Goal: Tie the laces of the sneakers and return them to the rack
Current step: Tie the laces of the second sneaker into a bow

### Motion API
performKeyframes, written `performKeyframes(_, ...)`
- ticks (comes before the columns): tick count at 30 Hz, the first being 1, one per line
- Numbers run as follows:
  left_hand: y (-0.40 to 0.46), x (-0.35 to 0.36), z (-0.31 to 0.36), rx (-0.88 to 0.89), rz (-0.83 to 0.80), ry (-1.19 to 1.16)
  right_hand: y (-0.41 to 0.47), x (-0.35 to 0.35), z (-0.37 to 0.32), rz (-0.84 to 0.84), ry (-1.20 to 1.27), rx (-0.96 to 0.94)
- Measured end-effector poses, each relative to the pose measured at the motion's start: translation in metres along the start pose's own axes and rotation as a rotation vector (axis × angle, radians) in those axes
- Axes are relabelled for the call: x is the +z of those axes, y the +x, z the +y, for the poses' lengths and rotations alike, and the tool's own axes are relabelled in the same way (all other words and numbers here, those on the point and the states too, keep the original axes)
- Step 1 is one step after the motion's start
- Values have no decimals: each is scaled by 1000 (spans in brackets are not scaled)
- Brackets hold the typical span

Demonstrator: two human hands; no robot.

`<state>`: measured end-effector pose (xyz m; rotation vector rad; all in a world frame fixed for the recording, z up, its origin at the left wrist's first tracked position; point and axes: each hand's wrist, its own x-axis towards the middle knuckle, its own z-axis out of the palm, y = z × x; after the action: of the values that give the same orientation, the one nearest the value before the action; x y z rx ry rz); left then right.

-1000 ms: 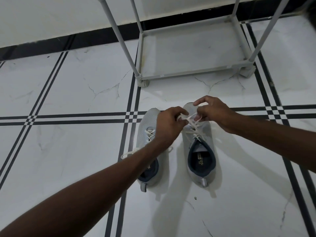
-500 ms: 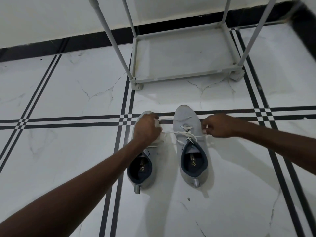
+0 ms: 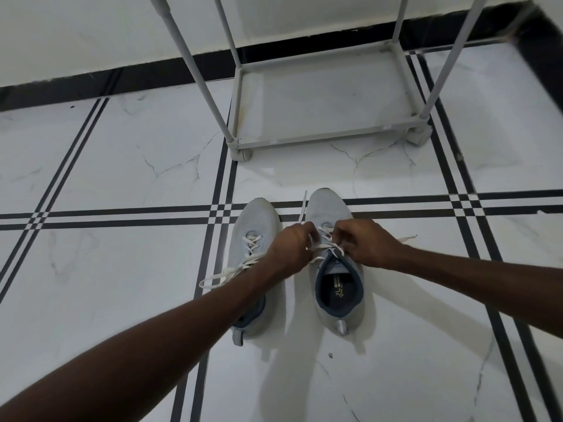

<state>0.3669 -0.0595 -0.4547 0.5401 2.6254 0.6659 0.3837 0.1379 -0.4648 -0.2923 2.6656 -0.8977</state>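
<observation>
Down on the tiled floor [image 3: 122,178], two grey sneakers stand side by side before the empty rack [image 3: 320,95]. Over the right sneaker [image 3: 330,208], the left hand [image 3: 289,249] and right hand [image 3: 365,243] have their fingers pinched closed on its white laces [image 3: 327,246]. Beside it, the left sneaker [image 3: 254,220] lies with laces loose.

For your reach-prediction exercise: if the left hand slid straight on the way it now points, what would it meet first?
Probably the right hand: the left hand faces it across the right sneaker's laces.
</observation>
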Motion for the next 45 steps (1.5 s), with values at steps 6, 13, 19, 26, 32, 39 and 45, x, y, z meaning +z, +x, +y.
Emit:
performKeyframes(6, 6, -11, 1, -23, -126, -20, -4, -10, 1, -20, -23, -13)
performKeyframes(13, 2, -39, -3, 27, -315, -77, -4, -50, 8, -213, -456, 60)
performKeyframes(19, 6, -27, 10, 32, -299, -7, -3, -23, -11, -257, 165, 150)
performKeyframes(26, -4, -21, 5, 81, -160, 109, -3, -39, 17, -375, 86, -4)
performKeyframes(32, -21, -11, -4, 208, -138, 432, -7, -31, 32, -390, -175, -4)
performKeyframes(39, -28, -7, -21, 197, -164, 481, -19, -19, 37, -289, -266, -54)
performKeyframes(45, -28, -9, -37, 153, -174, 262, -24, -13, 30, -242, -226, 21)
